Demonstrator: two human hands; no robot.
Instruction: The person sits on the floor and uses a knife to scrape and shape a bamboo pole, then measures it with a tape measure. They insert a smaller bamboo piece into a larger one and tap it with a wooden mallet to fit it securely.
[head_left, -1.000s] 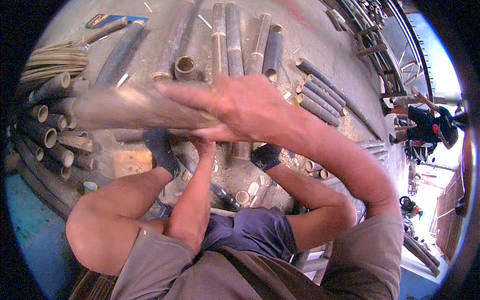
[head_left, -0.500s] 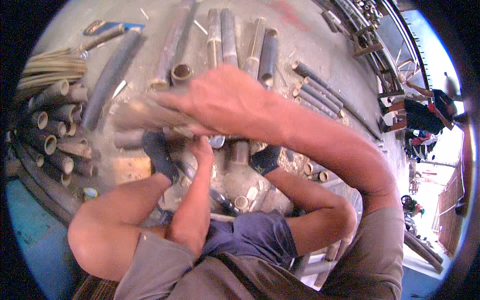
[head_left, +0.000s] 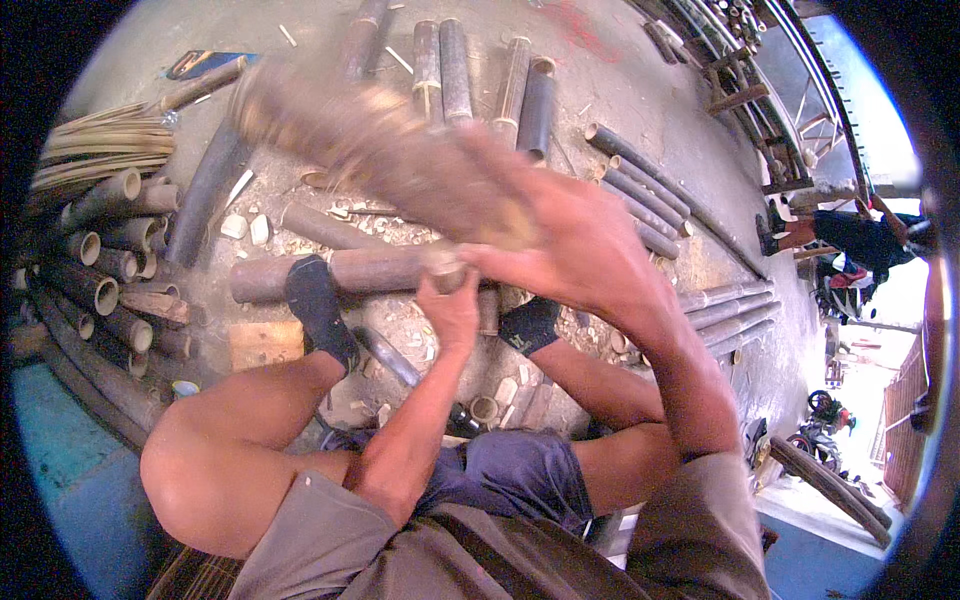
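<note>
My right hand point(head_left: 580, 235) is closed around a thick wooden club point(head_left: 370, 150), smeared by motion, which slants away to the far left. Just below it, my left hand point(head_left: 450, 315) grips a short round-ended piece point(head_left: 447, 273) at the right part of a bamboo pole point(head_left: 380, 270). That pole lies crosswise on the ground in front of me. What is below the round end is hidden by my fingers. My left foot point(head_left: 318, 305), in a dark sock, is against the pole, and my right foot point(head_left: 528, 325) is near its right end.
Cut bamboo tubes point(head_left: 100, 290) are piled at left, below a bundle of split strips point(head_left: 105, 145). More poles point(head_left: 455, 75) lie ahead and right. Between my legs are a dark tool point(head_left: 390, 355), a short bamboo ring point(head_left: 484, 408) and chips. Another person point(head_left: 860, 235) stands far right.
The club has swung up and away from low over the crosswise pole. My right hand has shifted right and nearer, and my left hand a little right.
</note>
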